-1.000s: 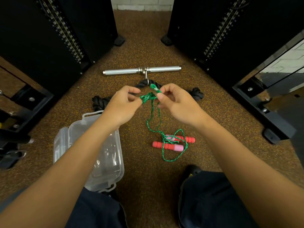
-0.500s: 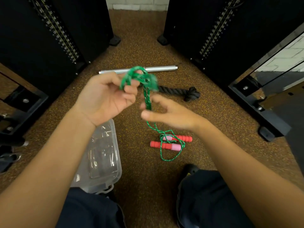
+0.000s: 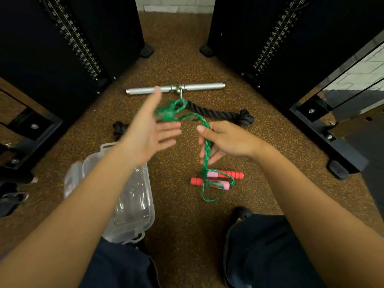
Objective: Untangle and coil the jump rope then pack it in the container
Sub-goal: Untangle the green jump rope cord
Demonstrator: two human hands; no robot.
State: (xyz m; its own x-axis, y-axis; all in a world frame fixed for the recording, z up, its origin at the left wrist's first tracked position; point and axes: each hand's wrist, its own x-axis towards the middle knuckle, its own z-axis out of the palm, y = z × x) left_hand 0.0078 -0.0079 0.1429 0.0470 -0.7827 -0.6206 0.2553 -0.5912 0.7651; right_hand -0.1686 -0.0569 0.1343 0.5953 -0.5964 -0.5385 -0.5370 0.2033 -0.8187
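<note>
jump rope (image 3: 205, 146): green cord, tangled; a blurred knot of loops was seen raised near the left fingertips, from which doubled strands were led across and down through the right hand to the floor. a loose loop was laid on the floor below the handles.

handles (image 3: 218, 179): two, red with pink ends, laid side by side on the floor, wrapped by the cord; not lifted.

right hand (image 3: 226, 140): fingers were curled loosely round the hanging strands, thumb extended over them; whether the cord was firmly pinched could not be told.

left hand (image 3: 149, 132): opened flat, fingers spread and blurred; the tangle was seen at the upper fingers, contact not determinable.

container (image 3: 133, 200): clear plastic, placed on the floor below the left forearm, lid beside it at the left; no rope inside.

black rope (image 3: 216, 113): thick, knotted at both ends, laid on the floor beyond the hands, clipped to a metal bar (image 3: 199, 87).

floor (image 3: 178, 48): brown speckled rubber, flanked by black machine frames (image 3: 62, 48).

dark trousers (image 3: 266, 250): both knees were seen at the lower edge.
</note>
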